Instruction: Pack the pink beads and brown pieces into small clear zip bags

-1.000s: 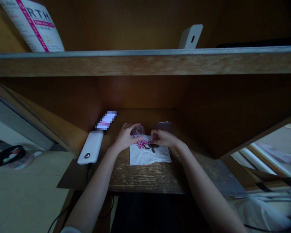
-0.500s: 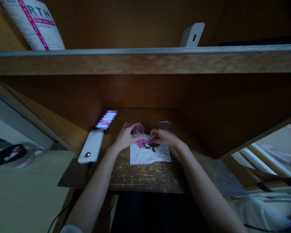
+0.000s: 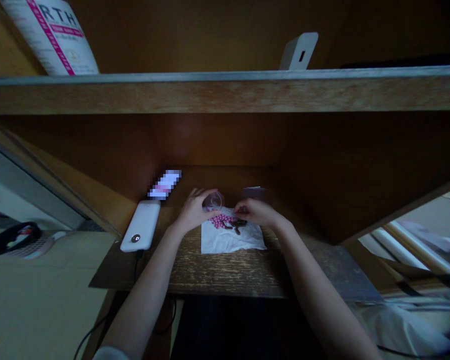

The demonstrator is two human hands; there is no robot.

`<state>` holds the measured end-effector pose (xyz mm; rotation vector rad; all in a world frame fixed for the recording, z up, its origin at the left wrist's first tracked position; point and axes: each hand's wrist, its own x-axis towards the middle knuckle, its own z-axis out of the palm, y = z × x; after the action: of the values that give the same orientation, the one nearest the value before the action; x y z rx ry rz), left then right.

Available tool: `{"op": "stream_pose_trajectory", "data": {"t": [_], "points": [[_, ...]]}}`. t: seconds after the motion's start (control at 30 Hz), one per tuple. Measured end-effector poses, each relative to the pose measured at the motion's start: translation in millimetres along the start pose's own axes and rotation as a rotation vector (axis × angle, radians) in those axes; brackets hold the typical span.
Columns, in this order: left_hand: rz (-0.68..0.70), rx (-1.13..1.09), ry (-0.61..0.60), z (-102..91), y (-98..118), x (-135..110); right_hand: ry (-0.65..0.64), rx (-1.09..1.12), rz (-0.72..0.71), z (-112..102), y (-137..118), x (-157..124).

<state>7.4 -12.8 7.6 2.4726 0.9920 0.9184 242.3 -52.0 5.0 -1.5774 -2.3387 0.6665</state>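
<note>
My left hand [image 3: 197, 210] is curled around a small clear plastic cup [image 3: 214, 201], tilted with its mouth facing toward me. Below the cup, a heap of pink beads [image 3: 219, 220] lies on a white tissue [image 3: 225, 242]. Several dark, shiny oblong pieces [image 3: 237, 230] sit beside the beads, their kind unclear. Over the right part of the tissue is my right hand [image 3: 253, 212], fingers pinched together close to the beads and dark pieces. Whatever its fingertips hold is too small to make out.
A white power bank [image 3: 142, 227] with a cable lies left of my left arm, a lit phone [image 3: 165, 185] behind it. A small clear packet [image 3: 253, 191] lies behind my right hand. The upper shelf's edge [image 3: 225, 92] crosses above, carrying a white container [image 3: 62, 37] and a white adapter [image 3: 299, 51].
My right hand has shifted very slightly, its fingertips still pinched above the tissue. My left hand keeps the cup in the same place.
</note>
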Motion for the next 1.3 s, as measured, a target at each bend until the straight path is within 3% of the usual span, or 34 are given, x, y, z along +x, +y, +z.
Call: {"op": "stream_pose_trajectory", "data": {"t": [0.57,0.7,0.8,0.97,1.13,1.3], "points": [[0.012,0.014,0.013,0.6,-1.2,-0.4,0.070,-0.052,0.032,-0.9,-16.6,-5.4],[0.012,0.017,0.005,0.4,-1.4,-0.1,0.097,0.018,0.009,-4.6,-16.9,-6.9],[0.019,0.018,0.002,1.5,-1.6,-0.2,0.165,0.226,-0.039,-9.7,-20.7,-8.4],[0.068,0.019,-0.015,5.5,0.6,0.9,0.402,0.516,-0.173,-4.8,-34.6,-1.6],[0.079,0.013,-0.018,7.5,1.7,2.2,0.467,0.362,-0.203,8.2,-42.7,8.1],[-0.016,-0.073,0.073,2.7,0.3,1.7,0.523,0.408,-0.170,-1.1,-33.4,0.7]]}}
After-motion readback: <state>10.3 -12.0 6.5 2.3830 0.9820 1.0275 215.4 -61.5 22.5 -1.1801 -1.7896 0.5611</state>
